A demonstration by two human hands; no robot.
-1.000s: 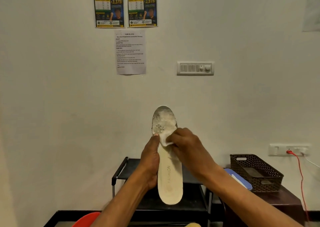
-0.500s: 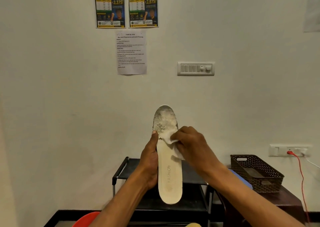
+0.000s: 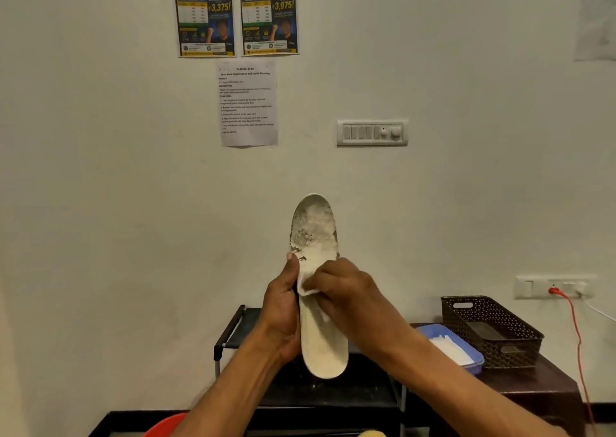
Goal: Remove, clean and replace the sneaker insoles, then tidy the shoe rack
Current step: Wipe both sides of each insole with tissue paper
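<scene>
The left hand (image 3: 282, 318) holds the insole (image 3: 314, 231) upright, fingers curled round its edge, above the black rack (image 3: 233, 329). The right hand (image 3: 346, 298) pinches a white wipe (image 3: 305, 279) in its fingers and presses it on the insole's middle.

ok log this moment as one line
step: wiping insole | left hand: grips insole | right hand: holds white wipe on insole middle | toe end: dirty

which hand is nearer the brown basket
Right. The right hand presses a cloth on the insole, on the side facing the basket. The left hand grips the insole's opposite edge, farther away.
</scene>
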